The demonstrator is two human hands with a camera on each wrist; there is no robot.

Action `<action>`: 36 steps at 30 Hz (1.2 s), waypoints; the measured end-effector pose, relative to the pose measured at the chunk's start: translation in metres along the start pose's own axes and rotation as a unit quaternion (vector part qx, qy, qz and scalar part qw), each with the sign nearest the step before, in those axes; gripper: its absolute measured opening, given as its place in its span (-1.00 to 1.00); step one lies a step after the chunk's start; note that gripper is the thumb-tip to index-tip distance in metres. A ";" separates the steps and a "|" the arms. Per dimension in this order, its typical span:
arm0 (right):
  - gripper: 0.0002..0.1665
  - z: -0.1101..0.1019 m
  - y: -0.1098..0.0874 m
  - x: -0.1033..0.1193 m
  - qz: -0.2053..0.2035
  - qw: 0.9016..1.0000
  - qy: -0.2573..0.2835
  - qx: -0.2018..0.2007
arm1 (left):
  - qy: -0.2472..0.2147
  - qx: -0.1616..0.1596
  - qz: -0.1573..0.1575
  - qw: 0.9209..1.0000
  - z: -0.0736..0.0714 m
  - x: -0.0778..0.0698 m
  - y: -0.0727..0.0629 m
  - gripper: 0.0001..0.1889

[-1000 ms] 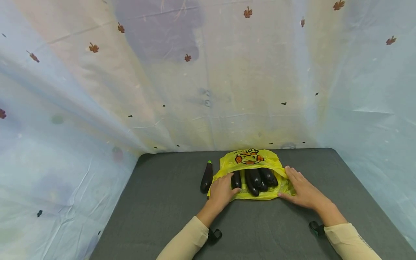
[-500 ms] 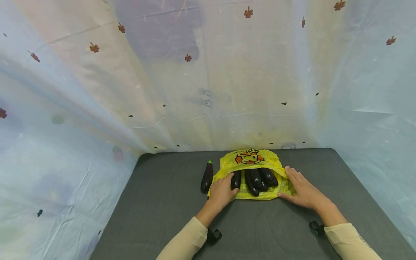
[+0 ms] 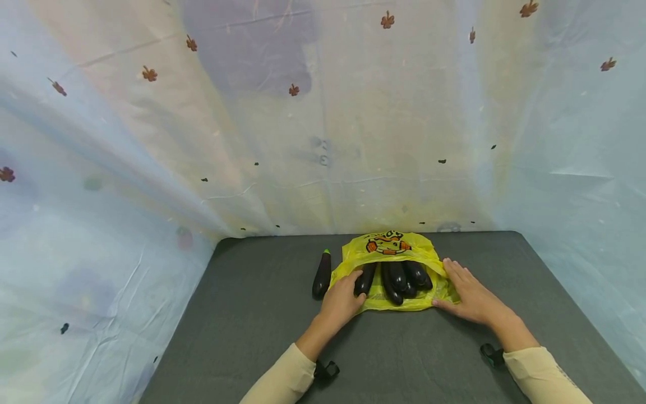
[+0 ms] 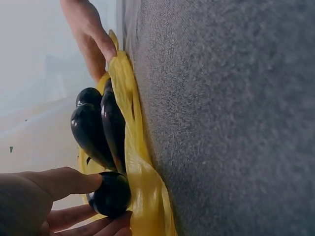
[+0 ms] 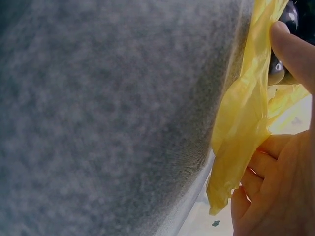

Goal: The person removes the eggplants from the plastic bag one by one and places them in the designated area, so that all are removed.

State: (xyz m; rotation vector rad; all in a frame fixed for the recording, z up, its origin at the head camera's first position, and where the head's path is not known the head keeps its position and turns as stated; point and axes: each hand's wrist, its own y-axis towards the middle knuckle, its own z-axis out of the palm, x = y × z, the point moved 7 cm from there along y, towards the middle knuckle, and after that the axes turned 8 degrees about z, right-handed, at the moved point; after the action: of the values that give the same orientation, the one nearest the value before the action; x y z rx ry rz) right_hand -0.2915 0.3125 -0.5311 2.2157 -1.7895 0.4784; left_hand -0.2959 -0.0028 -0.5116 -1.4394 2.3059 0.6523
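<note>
My left hand grips a dark, glossy eggplant at the left side of the yellow plastic bag's mouth. In the left wrist view its thumb and fingers lie around the rounded end of that eggplant. Several more eggplants lie bunched inside the bag, their far ends hidden by its upper layer. At the bag's right side rests my right hand, fingers fairly straight and thumb spread apart. Its thumb presses on the bag's rim in the right wrist view.
A single eggplant with a green tip lies just left of the bag on the grey tabletop. Plastic sheeting with leaf prints hangs behind the table and along both sides.
My left hand has drawn slightly left and toward me, and the eggplant in it has tilted and shifted left. My right hand and the bag stay nearly in place.
</note>
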 end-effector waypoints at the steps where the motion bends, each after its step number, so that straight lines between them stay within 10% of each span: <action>1: 0.36 0.000 0.000 0.000 0.000 1.000 0.000 0.000 | -0.007 0.000 0.001 1.000 -0.001 0.000 -0.002 -0.38; 36: 0.38 0.001 -0.003 0.000 0.005 1.000 0.013 0.007 | -0.071 0.022 0.044 0.996 -0.038 0.016 -0.046 -0.42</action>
State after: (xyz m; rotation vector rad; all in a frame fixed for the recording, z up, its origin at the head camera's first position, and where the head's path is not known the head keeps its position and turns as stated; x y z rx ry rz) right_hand -0.2886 0.3125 -0.5316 2.2006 -1.7898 0.5215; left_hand -0.2629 -0.0527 -0.4970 -1.2355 2.2689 0.7019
